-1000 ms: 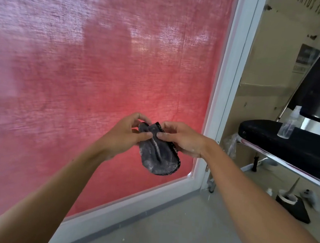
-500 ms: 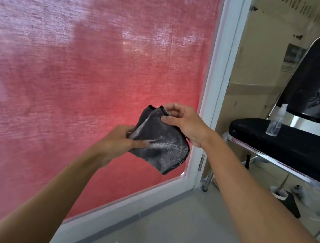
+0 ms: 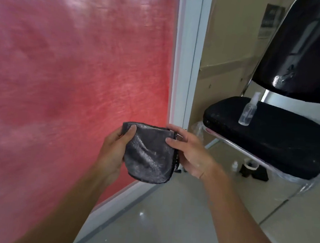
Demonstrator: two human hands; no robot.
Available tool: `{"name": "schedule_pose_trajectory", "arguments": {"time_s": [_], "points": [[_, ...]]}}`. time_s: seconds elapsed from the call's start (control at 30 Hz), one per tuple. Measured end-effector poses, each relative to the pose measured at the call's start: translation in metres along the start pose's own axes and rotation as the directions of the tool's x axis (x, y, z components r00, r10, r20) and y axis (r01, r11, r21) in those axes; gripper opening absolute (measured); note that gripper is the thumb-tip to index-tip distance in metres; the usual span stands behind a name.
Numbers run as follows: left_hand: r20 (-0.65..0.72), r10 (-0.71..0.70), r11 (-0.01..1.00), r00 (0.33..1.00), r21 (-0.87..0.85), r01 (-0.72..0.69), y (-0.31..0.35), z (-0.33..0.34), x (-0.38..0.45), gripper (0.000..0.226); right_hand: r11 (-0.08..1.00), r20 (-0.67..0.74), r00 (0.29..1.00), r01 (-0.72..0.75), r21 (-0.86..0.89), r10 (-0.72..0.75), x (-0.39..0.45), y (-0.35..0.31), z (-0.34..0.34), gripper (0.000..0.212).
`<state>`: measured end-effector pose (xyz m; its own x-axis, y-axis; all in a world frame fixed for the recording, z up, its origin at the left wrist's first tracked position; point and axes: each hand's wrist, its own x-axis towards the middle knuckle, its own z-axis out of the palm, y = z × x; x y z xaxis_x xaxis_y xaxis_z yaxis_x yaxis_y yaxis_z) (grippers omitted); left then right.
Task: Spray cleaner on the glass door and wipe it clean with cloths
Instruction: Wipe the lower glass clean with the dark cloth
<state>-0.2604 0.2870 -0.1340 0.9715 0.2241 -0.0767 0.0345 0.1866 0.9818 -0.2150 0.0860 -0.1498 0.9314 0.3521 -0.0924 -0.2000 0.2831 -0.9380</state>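
Note:
Both hands hold a dark grey cloth (image 3: pixel 149 155) in front of the glass door (image 3: pixel 72 76), which shows red fabric behind the pane. My left hand (image 3: pixel 114 152) grips the cloth's left edge, thumb on its front face. My right hand (image 3: pixel 189 152) pinches the right edge between thumb and fingers. The cloth hangs spread flat between them, apart from the glass. A small clear spray bottle (image 3: pixel 248 111) stands upright on the black chair seat to the right.
A white door frame (image 3: pixel 184 65) runs down the middle. A black padded chair (image 3: pixel 268 141) with metal legs stands at the right, small dark items and a little bottle (image 3: pixel 234 165) on the floor beneath it. Pale tiled floor (image 3: pixel 166 227) lies below.
The cloth went from bunched between my hands to spread flat. My right hand dropped to the cloth's right edge, my left shifted to its left edge. The view swung right toward the chair.

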Motion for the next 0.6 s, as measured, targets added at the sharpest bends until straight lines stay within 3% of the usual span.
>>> {"name": "schedule_pose_trajectory", "arguments": {"time_s": [0.17,0.27,0.33,0.47,0.6], "points": [[0.086,-0.215,0.976,0.973,0.053,0.211,0.038,0.039,0.019,0.026,0.985,-0.250,0.960,0.151,0.078,-0.127,-0.012,-0.035,-0.010,0.047],[0.309,-0.363,0.923,0.879,-0.011,0.386,0.064,0.067,0.026,0.047,0.967,-0.403,0.902,0.222,0.128,-0.154,-0.029,-0.070,-0.023,0.042],[0.387,-0.414,0.894,0.824,0.004,0.447,0.079,0.092,0.028,0.053,0.956,-0.506,0.850,0.253,0.150,-0.145,-0.040,-0.092,-0.036,0.035],[0.380,-0.379,0.924,0.844,0.208,0.322,0.092,0.153,0.027,0.034,0.964,-0.650,0.748,0.251,0.089,-0.135,-0.062,-0.130,-0.069,0.036],[0.414,-0.291,0.921,0.862,0.364,0.136,0.086,0.215,0.029,0.034,0.976,-0.656,0.739,0.216,0.013,-0.154,-0.080,-0.150,-0.113,0.032]]}}
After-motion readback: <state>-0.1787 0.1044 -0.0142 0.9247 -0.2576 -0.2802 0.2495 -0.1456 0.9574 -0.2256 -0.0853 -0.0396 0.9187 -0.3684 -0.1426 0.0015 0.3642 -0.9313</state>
